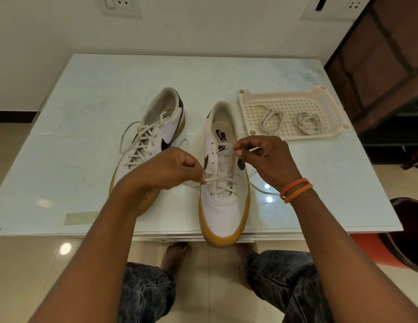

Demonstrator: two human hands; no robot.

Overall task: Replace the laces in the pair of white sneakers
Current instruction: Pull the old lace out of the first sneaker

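Fingers (203, 177) of the left hand (170, 167) and right hand (266, 157) each pinch a lace end (255, 186) on the near sneaker (223, 206) at the bench's front edge; seemingly half-threaded. Far sneaker (152, 136) stays laced; two laces (271, 120) wait in the tray (294, 135).

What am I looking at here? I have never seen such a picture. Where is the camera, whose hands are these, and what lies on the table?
There is no machine. A person wears the camera on the head, so this single view looks forward and down at their own arms.

On the table stand two white sneakers. The left sneaker is fully laced. The right sneaker is laced only in its lower holes. Beside it a tray holds two loose coiled laces.

The left hand pinches one end of the lace of the right sneaker. The right hand, with orange bands on the wrist, pinches the other end.
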